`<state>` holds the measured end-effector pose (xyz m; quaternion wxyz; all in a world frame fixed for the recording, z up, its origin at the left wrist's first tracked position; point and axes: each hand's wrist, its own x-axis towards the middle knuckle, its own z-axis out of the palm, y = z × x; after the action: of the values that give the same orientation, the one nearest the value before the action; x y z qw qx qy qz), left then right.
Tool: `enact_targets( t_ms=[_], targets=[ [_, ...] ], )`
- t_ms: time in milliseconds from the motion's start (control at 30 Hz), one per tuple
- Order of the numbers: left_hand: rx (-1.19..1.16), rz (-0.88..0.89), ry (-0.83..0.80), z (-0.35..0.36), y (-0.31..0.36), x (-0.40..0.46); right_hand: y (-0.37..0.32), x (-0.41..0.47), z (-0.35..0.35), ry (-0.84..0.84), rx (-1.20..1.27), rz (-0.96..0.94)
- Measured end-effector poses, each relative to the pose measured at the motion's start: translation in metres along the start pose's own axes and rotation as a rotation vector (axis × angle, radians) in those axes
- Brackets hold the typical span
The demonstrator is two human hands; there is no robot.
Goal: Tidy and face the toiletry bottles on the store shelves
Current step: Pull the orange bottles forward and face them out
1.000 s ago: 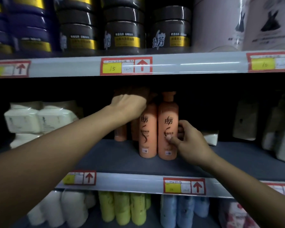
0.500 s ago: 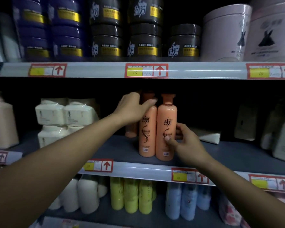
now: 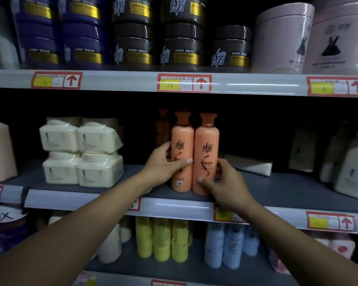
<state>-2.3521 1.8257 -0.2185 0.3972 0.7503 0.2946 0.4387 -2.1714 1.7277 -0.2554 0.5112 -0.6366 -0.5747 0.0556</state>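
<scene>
Two orange bottles with brown caps stand upright side by side at the front of the middle shelf [image 3: 277,186], labels facing me. My left hand [image 3: 163,166] wraps the lower body of the left orange bottle [image 3: 182,141], thumb across its front. My right hand [image 3: 225,182] grips the lower part of the right orange bottle [image 3: 207,145] from its right side. Behind them in the dark stands another orange bottle [image 3: 161,129], mostly hidden.
Stacked cream jars [image 3: 81,153] sit left on the middle shelf, a white tube [image 3: 248,165] lies right, pale bottles [image 3: 351,170] stand further right. Dark tubs [image 3: 182,52] and pink tubs [image 3: 283,38] fill the top shelf. Yellow bottles [image 3: 161,240] and blue bottles [image 3: 229,246] stand below.
My left hand has come down from the bottle tops at the back to the lower body of the left front bottle. My right hand stays on the right bottle. The view has shifted left.
</scene>
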Motion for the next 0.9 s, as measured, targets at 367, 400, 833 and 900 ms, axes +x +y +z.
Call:
enact_targets(
  t_ms=[367, 400, 833, 900],
  targets=[
    [0.038, 0.009, 0.04, -0.009, -0.014, 0.007, 0.0, 0.013, 0.012, -0.019, -0.062, 0.013],
    [0.044, 0.005, 0.041, -0.011, -0.015, 0.008, -0.001, 0.015, 0.014, -0.022, -0.072, 0.011],
    [0.102, -0.1, 0.116, -0.033, -0.041, 0.033, -0.002, 0.048, 0.041, -0.079, -0.056, 0.03],
    [0.113, -0.105, 0.134, -0.033, -0.045, 0.038, -0.002, 0.052, 0.044, -0.078, -0.058, 0.035]
  ],
)
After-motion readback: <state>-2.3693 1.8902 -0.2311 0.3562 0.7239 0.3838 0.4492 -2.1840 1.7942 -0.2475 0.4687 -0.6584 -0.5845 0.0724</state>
